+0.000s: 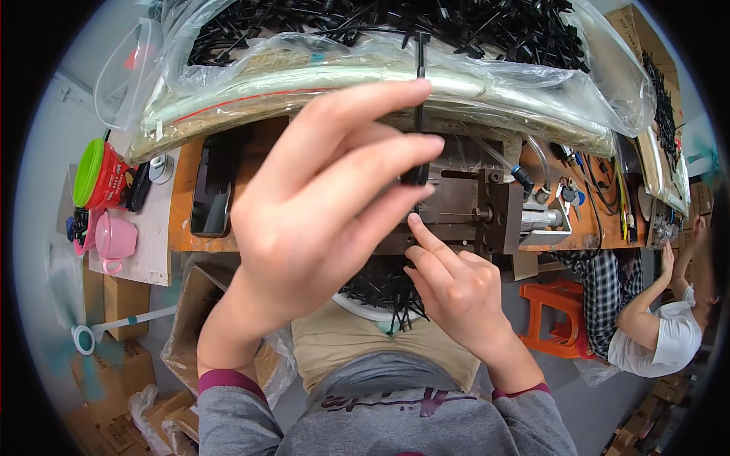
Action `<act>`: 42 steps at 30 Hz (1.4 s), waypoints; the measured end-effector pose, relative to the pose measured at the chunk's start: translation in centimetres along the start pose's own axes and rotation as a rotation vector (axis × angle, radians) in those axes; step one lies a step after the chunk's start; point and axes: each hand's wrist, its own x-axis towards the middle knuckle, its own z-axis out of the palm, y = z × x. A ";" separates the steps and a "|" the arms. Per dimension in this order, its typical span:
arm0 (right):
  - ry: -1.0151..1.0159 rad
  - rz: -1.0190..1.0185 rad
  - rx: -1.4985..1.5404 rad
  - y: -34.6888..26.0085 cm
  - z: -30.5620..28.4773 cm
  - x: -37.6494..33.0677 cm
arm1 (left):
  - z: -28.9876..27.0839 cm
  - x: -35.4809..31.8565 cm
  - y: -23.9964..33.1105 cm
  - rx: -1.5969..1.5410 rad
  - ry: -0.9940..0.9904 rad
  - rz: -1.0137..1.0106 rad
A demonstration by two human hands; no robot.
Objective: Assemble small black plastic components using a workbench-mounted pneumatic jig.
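Observation:
My left hand is raised over the bench, its fingers pointing right and curved against a long, thin black plastic strip. The strip stands lengthwise, its far end near the bag's edge; the thumb is hidden behind the hand. Below it, my right hand has its index fingertip at the strip's near end and its other fingers bent in. Whatever those bent fingers hold is hidden. Just beyond both hands is a dark metal fixture with a cylinder. A pile of black strips lies in a white-rimmed container at my lap.
A plastic-lined tray heaped with black parts spans the far side. At left are a phone, a pink cup and a red tub. An orange stool and another person are at right.

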 end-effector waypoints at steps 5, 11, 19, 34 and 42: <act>-0.050 -0.068 0.216 1.2 -2.7 2.0 | -0.4 -2.6 1.3 -0.053 -0.033 -0.107; 0.564 -0.149 0.014 5.4 -6.7 12.2 | 0.5 -5.7 3.0 0.015 -0.134 -0.155; 0.265 0.037 -0.236 9.6 -4.8 20.4 | 4.9 -10.3 4.8 0.156 -0.201 -0.248; 0.340 -0.059 0.029 6.4 -6.5 17.9 | 6.4 -9.9 4.5 0.309 -0.293 -0.237; 0.512 0.119 0.452 8.7 -9.2 16.8 | 5.5 -9.1 4.3 0.220 -0.319 -0.247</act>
